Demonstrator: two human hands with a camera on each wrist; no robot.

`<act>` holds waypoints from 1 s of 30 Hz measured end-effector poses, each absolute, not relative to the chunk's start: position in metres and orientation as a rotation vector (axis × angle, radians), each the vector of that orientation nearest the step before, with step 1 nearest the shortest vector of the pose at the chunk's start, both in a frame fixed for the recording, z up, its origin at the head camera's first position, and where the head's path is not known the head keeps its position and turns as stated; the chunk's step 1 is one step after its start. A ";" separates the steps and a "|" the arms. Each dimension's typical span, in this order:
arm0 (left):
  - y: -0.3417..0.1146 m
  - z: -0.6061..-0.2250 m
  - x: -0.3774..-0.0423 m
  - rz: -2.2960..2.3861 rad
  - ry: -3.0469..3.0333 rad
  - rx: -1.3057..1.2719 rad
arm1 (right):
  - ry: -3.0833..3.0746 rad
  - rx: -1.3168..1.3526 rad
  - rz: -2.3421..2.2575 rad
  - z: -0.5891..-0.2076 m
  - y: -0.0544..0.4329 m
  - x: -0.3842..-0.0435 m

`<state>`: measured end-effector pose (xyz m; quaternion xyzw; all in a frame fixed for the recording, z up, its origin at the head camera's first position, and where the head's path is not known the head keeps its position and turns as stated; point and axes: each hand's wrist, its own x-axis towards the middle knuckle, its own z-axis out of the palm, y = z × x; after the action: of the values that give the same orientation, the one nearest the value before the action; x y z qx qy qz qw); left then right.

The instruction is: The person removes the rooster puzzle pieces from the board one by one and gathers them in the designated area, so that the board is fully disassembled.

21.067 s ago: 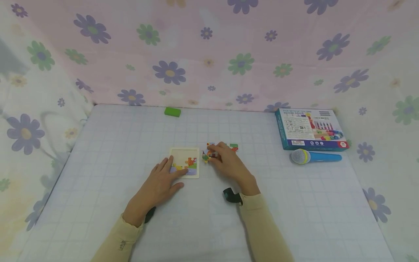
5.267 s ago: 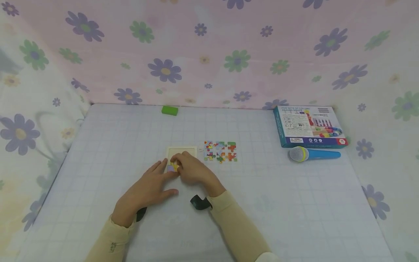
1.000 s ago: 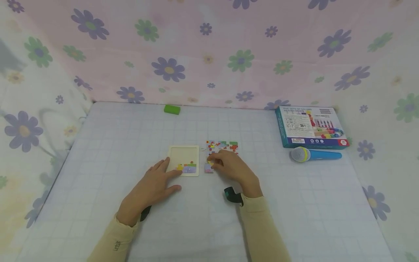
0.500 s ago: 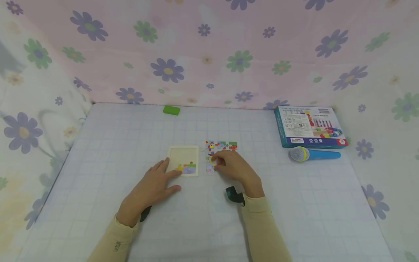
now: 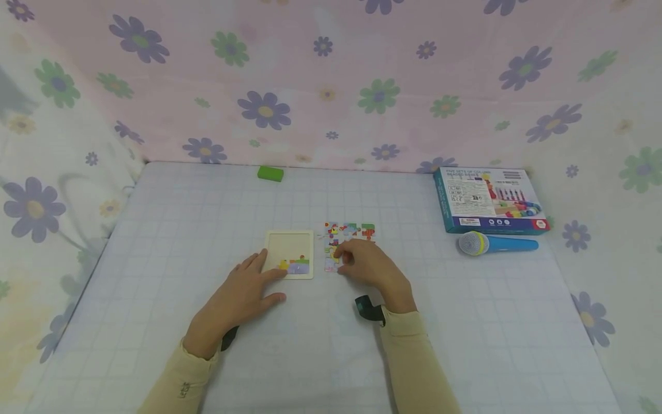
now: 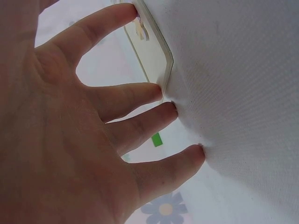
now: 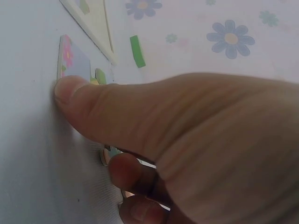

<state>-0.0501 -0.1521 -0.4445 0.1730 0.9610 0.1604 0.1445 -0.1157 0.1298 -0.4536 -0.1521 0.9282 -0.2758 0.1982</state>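
Note:
My left hand (image 5: 235, 305) lies spread at the lower left of a cream puzzle tray (image 5: 287, 246). In the left wrist view, two fingertips touch the tray rim (image 6: 164, 56) while the others rest on the cloth. A few jigsaw pieces (image 5: 299, 267) line the tray's bottom. Right of the tray, my right hand (image 5: 374, 270) pinches a lilac puzzle piece (image 5: 331, 265) between thumb and forefinger, flat on the table. In the right wrist view, the thumb presses the edge of this piece (image 7: 77, 58). Loose puzzle pieces (image 5: 350, 229) sit in rows above it, partly hidden by the hand.
A toy box (image 5: 493, 198) lies at the back right, with a blue toy microphone (image 5: 509, 245) just in front. Near the back edge is a green block (image 5: 270, 173). Flowered cloth (image 5: 380, 95) hangs behind the white-covered table (image 5: 207, 207).
Several pieces have left the tray for the rows at its right since the oldest frame. Over the last second, the pinched piece has shifted slightly right, under the left column. The left hand stays put.

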 end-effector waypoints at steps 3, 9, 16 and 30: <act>-0.152 -0.445 -0.050 0.464 2.768 0.494 | 2.598 -0.440 -0.776 -0.453 0.130 -0.115; -0.152 -0.444 -0.050 0.471 2.774 0.503 | 2.598 -0.471 -0.777 -0.451 0.131 -0.114; -0.152 -0.444 -0.050 0.468 2.774 0.505 | 2.600 -0.469 -0.779 -0.452 0.131 -0.115; -0.153 -0.446 -0.051 0.455 2.795 0.529 | 2.670 -0.554 -0.899 -0.452 0.097 -0.112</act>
<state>-0.0512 -0.1532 -0.4464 0.1821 0.9619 0.1568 0.1301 -0.1116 0.0968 -0.4523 -0.1912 0.9214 -0.3102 0.1350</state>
